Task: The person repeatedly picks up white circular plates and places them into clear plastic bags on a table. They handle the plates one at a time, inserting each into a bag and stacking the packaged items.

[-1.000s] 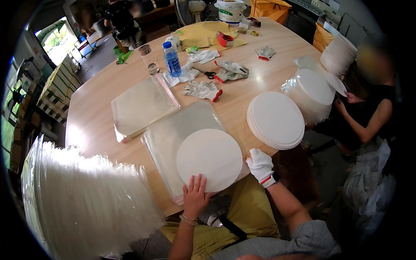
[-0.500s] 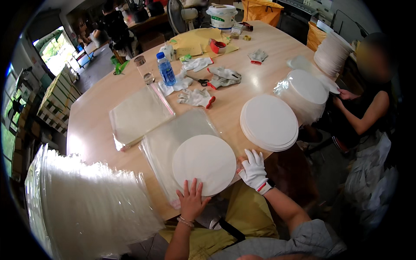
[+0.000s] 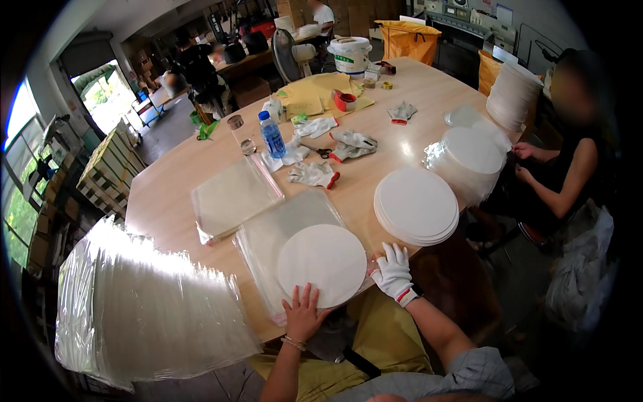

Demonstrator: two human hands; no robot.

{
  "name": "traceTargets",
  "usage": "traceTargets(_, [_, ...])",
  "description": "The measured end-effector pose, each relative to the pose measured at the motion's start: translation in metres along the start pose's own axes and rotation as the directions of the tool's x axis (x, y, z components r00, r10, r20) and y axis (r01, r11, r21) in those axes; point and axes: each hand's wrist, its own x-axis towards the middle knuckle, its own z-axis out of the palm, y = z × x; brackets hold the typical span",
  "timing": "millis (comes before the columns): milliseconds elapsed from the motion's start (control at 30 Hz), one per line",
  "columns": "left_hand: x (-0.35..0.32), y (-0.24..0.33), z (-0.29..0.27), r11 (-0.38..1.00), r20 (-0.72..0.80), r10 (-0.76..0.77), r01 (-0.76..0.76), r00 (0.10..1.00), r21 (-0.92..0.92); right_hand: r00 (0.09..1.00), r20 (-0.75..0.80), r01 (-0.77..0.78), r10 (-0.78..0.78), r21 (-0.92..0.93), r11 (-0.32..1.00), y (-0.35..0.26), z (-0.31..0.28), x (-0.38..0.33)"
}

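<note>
Co-worker's face blurred; far shelves perhaps indistinct.

Single head-worn fisheye, looking down over table, near edge close.

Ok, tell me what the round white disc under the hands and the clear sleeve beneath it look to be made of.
White disc: likely paper or thin fibre board, since it is matte, flat and throws no glare. Clear sleeve: thin plastic film, glossy and see-through, with the wooden table showing through. The right hand wears a white knit glove, apparently fabric.
</note>
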Motion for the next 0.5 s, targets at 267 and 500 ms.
traceTargets(267, [-0.002,-0.005,0.007,1.000,-0.077,-0.020,0.019,0.997,-0.011,0.960,-0.257,-0.006,0.106,0.364,0.931,0.007,-0.012,-0.011])
traceTargets(500, [-0.040,0.013,0.004,0.770,-0.268,-0.263,0.034,0.927,-0.637,0.588,0.743,-0.790,0.321,0.613,0.028,0.007,-0.028,-0.020])
